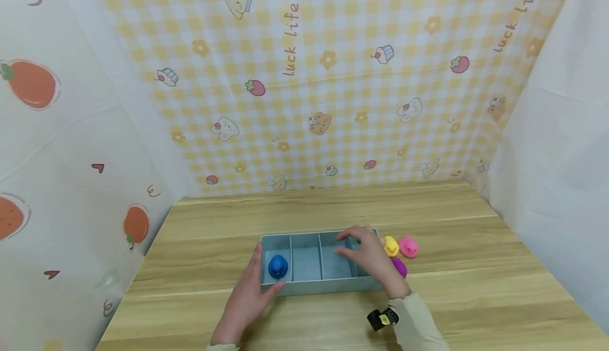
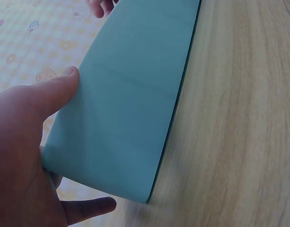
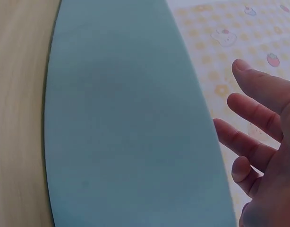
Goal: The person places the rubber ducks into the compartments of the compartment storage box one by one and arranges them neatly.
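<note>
A blue-grey box [image 1: 306, 287] with a row of several compartments lies lengthwise on the table. In its leftmost compartment sits a blue rubber duck [image 1: 278, 267]. My left hand [image 1: 247, 293] holds the box's left front corner, thumb at the front rim and fingers along the end wall; in the left wrist view the thumb [image 2: 64, 85] touches the rim. Over the right part of the box is my right hand [image 1: 368, 253], thumb and fingers spread apart with nothing between them. It hides much of the rightmost compartment. The second and third compartments show bare floors.
Just right of the box lie a yellow duck [image 1: 391, 247], a pink duck [image 1: 408, 247] and a purple toy [image 1: 399, 267], partly hidden by the right arm. A black device [image 1: 383, 319] sits at the right wrist. Patterned cloth [image 1: 328, 92] hangs behind the wooden table [image 1: 214, 213].
</note>
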`<control>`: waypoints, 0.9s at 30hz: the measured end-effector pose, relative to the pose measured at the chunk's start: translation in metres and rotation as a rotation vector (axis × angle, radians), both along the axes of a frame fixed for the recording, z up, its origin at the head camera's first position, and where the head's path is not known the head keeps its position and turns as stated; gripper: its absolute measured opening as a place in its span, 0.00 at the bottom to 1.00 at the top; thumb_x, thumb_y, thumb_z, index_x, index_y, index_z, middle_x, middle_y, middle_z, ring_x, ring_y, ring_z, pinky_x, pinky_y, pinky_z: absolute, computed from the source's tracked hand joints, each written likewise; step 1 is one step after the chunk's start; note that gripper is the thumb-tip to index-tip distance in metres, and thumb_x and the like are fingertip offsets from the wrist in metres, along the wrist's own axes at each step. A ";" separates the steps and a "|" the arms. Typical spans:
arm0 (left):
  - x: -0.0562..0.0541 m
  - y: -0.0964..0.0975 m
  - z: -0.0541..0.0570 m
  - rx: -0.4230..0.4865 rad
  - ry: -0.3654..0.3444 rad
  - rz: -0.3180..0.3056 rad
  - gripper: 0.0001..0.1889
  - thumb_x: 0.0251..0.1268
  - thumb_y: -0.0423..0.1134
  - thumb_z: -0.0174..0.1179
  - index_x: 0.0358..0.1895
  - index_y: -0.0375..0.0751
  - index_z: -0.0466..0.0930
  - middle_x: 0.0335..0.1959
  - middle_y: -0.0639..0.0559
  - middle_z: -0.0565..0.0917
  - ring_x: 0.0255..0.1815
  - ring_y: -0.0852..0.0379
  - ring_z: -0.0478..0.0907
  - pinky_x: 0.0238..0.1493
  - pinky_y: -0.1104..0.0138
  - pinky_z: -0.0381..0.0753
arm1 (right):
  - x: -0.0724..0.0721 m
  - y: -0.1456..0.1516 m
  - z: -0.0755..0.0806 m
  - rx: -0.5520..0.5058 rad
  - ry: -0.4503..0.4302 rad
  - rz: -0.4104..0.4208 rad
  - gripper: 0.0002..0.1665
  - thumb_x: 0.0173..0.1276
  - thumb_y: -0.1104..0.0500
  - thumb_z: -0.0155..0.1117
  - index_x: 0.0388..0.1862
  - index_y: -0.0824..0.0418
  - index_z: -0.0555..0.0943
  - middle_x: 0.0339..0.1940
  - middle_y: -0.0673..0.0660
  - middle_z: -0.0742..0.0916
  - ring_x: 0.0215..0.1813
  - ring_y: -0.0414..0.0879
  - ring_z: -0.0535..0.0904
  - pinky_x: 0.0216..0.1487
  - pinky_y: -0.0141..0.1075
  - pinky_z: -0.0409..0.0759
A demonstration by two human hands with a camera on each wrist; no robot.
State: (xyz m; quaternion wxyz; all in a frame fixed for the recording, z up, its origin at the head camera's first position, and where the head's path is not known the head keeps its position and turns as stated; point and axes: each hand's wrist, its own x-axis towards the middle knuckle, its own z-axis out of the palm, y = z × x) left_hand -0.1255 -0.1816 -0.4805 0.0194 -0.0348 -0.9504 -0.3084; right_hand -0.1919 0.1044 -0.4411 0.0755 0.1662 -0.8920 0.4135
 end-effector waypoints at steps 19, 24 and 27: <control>0.001 0.002 0.002 0.004 -0.024 0.000 0.51 0.62 0.57 0.60 0.78 0.46 0.36 0.78 0.40 0.47 0.73 0.35 0.55 0.69 0.43 0.61 | 0.004 0.045 -0.005 -0.023 0.088 -0.051 0.13 0.53 0.59 0.75 0.39 0.58 0.85 0.40 0.50 0.87 0.47 0.49 0.78 0.45 0.43 0.78; 0.001 0.003 0.003 0.004 -0.024 -0.002 0.51 0.61 0.58 0.60 0.78 0.45 0.36 0.77 0.39 0.48 0.73 0.34 0.56 0.68 0.42 0.62 | 0.007 0.056 -0.004 -0.022 0.095 -0.077 0.13 0.53 0.59 0.75 0.39 0.58 0.85 0.42 0.52 0.87 0.48 0.49 0.78 0.44 0.40 0.76; 0.001 0.002 0.002 -0.002 -0.023 -0.003 0.51 0.62 0.58 0.60 0.78 0.45 0.36 0.77 0.39 0.48 0.72 0.34 0.56 0.68 0.42 0.62 | 0.008 0.063 -0.004 -0.012 0.088 -0.108 0.13 0.53 0.59 0.75 0.39 0.58 0.85 0.43 0.53 0.88 0.48 0.49 0.78 0.44 0.37 0.75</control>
